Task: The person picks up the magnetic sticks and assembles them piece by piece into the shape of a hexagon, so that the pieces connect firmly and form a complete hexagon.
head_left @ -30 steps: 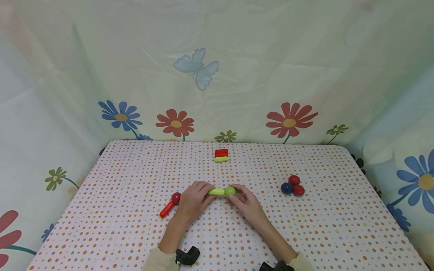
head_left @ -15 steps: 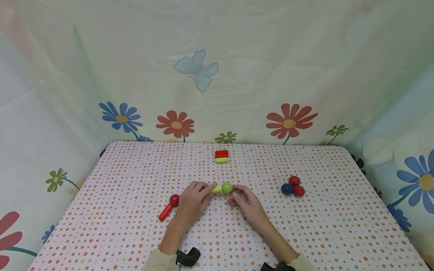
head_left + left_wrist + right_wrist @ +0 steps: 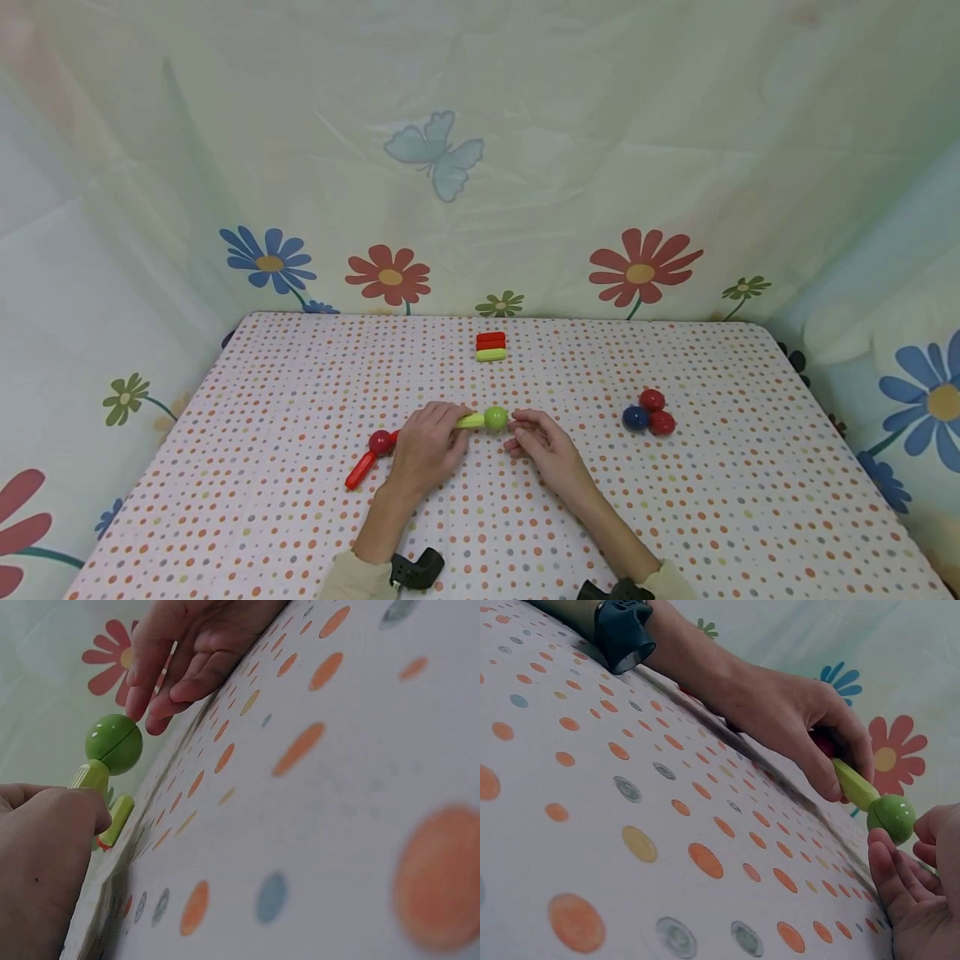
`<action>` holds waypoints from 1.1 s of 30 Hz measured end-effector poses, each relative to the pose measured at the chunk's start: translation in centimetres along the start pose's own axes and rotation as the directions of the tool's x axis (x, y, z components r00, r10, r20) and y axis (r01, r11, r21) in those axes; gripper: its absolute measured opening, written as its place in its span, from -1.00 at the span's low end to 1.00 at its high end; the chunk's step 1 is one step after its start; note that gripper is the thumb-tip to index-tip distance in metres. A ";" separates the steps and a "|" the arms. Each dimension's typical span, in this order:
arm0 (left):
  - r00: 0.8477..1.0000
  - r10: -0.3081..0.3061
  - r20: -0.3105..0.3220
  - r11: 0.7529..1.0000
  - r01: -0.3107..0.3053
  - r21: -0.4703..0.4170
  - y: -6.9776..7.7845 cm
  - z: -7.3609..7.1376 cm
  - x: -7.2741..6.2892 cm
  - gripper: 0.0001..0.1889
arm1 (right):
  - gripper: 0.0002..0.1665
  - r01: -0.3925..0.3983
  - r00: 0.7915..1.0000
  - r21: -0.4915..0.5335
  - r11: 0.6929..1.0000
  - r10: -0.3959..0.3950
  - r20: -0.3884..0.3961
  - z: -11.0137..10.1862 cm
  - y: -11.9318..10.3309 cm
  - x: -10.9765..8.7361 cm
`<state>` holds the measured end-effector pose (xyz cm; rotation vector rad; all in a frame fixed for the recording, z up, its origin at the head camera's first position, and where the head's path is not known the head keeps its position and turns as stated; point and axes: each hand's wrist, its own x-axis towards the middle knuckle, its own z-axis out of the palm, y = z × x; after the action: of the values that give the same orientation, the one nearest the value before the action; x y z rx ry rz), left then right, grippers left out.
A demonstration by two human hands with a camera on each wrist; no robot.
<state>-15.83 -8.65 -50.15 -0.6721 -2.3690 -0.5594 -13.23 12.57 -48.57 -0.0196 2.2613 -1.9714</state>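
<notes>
My left hand [image 3: 426,442] grips a chain of toy sticks and balls, its thumb and fingers around a yellow-green stick [image 3: 471,421]. On that stick's right end sits a green ball [image 3: 496,417]. Left of the hand, a red ball [image 3: 381,442] and a red stick [image 3: 361,471] stick out at an angle. The right wrist view shows another red ball [image 3: 823,742] under the left palm, mostly hidden. My right hand [image 3: 551,454] holds nothing; its fingers are loosely bent, with the fingertips right beside the green ball.
Two red sticks [image 3: 491,337] and a yellow-green stick [image 3: 491,355] lie side by side at the table's back. To the right, a blue ball [image 3: 635,417] and two red balls [image 3: 652,400] sit clustered on the dotted tablecloth [image 3: 735,492].
The right hand has let go of the green ball. The chain has shifted left with the left hand around it, and more red shows at the hand's left side.
</notes>
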 end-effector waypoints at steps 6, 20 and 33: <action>1.000 -0.005 0.002 1.000 0.005 0.014 -0.1 0.1 -0.1 -0.72 | -0.59 -0.010 1.000 0.014 1.000 0.010 0.007 0.0 -0.1 0.0; 0.997 0.080 -0.002 0.996 -0.080 0.033 -0.1 0.0 0.0 -0.71 | -0.61 -0.019 1.000 0.022 1.000 0.019 0.006 0.0 -0.1 0.1; 0.998 0.059 -0.006 0.998 -0.059 0.001 -0.1 0.0 0.0 -0.76 | -0.62 -0.027 1.000 0.020 0.999 0.027 -0.008 0.0 -0.1 0.0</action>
<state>-15.91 -8.75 -50.18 -0.7370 -2.3356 -0.5339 -13.24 12.56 -48.43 0.0211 2.2352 -1.9837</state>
